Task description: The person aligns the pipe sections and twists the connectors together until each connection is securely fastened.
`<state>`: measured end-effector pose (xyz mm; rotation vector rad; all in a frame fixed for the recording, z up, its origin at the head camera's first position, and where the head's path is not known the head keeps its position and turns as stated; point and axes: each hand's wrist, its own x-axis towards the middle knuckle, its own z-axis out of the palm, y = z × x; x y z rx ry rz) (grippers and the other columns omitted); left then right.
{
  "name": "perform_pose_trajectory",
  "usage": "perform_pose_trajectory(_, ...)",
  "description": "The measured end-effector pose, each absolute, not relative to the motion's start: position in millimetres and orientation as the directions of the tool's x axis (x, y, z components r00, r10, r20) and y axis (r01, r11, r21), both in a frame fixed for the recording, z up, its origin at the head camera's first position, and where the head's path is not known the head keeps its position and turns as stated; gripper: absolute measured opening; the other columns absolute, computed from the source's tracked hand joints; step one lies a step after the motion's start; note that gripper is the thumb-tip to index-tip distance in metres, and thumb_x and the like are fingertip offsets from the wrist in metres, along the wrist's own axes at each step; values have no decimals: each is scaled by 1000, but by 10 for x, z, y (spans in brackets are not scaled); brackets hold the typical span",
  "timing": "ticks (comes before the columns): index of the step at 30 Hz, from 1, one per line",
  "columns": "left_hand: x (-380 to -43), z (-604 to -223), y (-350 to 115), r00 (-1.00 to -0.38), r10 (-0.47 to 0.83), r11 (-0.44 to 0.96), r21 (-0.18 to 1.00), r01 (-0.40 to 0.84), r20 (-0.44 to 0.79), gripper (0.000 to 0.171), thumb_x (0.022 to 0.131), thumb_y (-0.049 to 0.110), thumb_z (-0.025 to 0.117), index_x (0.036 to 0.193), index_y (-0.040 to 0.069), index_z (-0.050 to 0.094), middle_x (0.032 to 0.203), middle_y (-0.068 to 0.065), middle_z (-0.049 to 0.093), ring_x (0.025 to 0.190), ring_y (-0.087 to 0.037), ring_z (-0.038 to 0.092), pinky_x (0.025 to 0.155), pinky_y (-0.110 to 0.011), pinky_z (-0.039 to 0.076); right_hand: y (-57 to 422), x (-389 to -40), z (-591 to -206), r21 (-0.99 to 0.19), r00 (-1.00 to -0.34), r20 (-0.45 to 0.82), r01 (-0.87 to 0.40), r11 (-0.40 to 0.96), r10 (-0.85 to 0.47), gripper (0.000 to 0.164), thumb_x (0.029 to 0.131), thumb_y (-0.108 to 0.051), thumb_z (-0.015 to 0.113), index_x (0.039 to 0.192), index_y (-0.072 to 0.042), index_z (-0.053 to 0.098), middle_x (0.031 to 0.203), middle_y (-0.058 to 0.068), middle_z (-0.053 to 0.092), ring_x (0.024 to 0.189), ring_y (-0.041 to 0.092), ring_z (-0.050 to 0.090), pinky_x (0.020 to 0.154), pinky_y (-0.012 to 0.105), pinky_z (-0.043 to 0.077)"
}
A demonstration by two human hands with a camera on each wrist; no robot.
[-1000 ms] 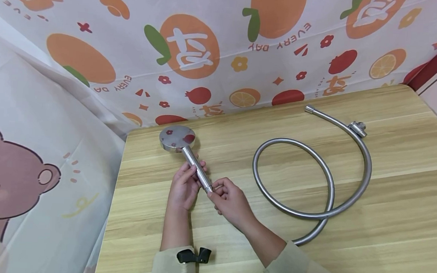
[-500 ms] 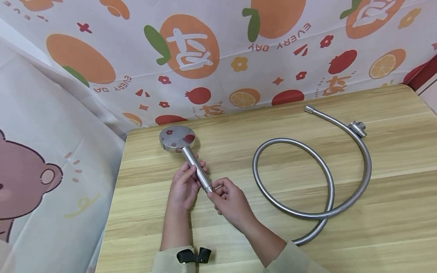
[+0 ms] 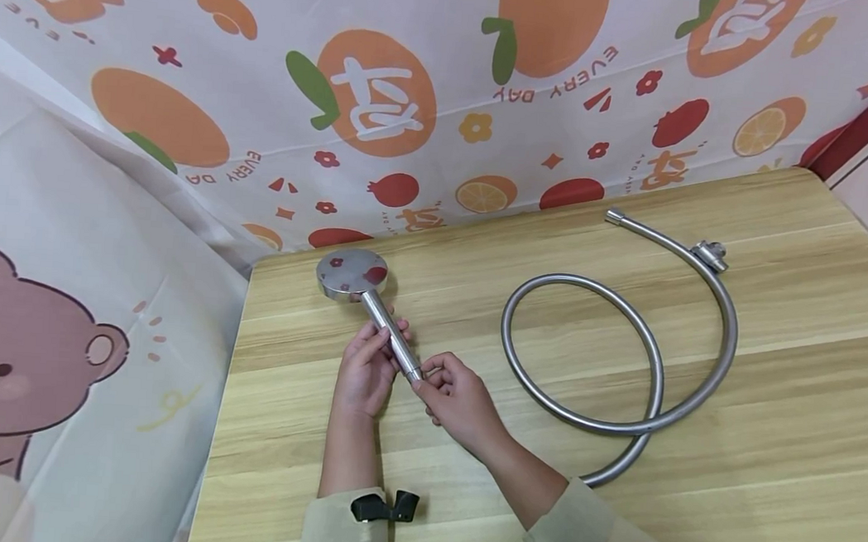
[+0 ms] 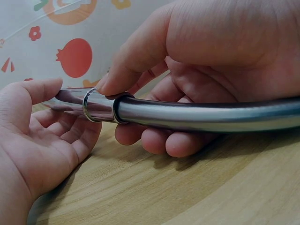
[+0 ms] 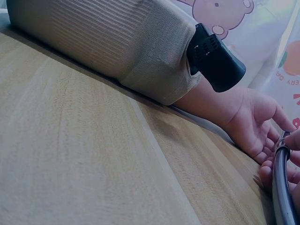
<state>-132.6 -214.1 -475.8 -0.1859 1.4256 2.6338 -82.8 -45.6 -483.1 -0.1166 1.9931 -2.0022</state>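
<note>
There's a mirror-silver round metal shower head [image 3: 353, 273], a duller grey looped metal hose [image 3: 730, 331], a streaky yellow-tan wood-grain tabletop [image 3: 791, 409] and a white cloth backdrop [image 3: 453, 73] that's all orange and red fruit.

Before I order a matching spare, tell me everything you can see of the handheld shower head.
The handheld shower head has a flat round head and a slim straight handle, silvery and chrome-like. The upturned face mirrors red backdrop prints and shows no nozzles. It slants over the left side of the tabletop, handle toward the camera. The left hand grips the handle; the right hand pinches at its lower end, where the metal hose meets it.
</note>
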Motion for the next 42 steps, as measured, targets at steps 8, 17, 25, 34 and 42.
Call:
perform_pose_trajectory(8,-1328,-4769,-2147,-982,61,-549,816,-182,-178,53,102,6,45,150,-4,26,102,-3,68,94,-14,65,79,-27,53,-467,-834,-4831,-987,-950,-158,155,31,-271,15,99,-29,58,111,-20,60,87,8,69,61,16,60,54,28,53)
perform_pose_trajectory(17,-1326,-4771,-2151,-982,59,-545,819,-180,-177,54,102,7,46,151,-3,26,102,-2,67,94,-15,65,80,-28,52,-470,-839,-4841,-987,-950,-159,156,35,-267,15,98,-28,60,110,-20,60,85,8,68,58,16,59,52,27,51)
perform_pose_trajectory(25,-1318,-4762,-2149,-984,62,-534,827,-176,-170,55,101,8,49,151,-2,26,102,-1,66,95,-15,63,80,-28,51,-461,-843,-4856,-989,-947,-148,135,64,-285,30,87,-25,75,112,-19,58,83,0,68,61,15,59,52,26,49)
perform_pose_trajectory(34,-1300,-4773,-2136,-984,61,-511,841,-177,-170,58,98,-2,49,151,-2,26,106,-1,68,94,-14,64,81,-27,48,-451,-823,-4872,-989,-948,-127,101,104,-291,29,89,-29,73,112,-18,58,79,0,69,60,13,58,51,24,48)
perform_pose_trajectory(42,-1336,-4786,-2149,-987,75,-537,828,-159,-140,52,99,-2,47,148,-4,27,111,-1,70,94,-13,65,77,-26,49,-448,-836,-4845,-988,-939,-151,136,70,-309,28,94,-29,68,116,-18,56,80,7,70,61,15,59,55,25,51)
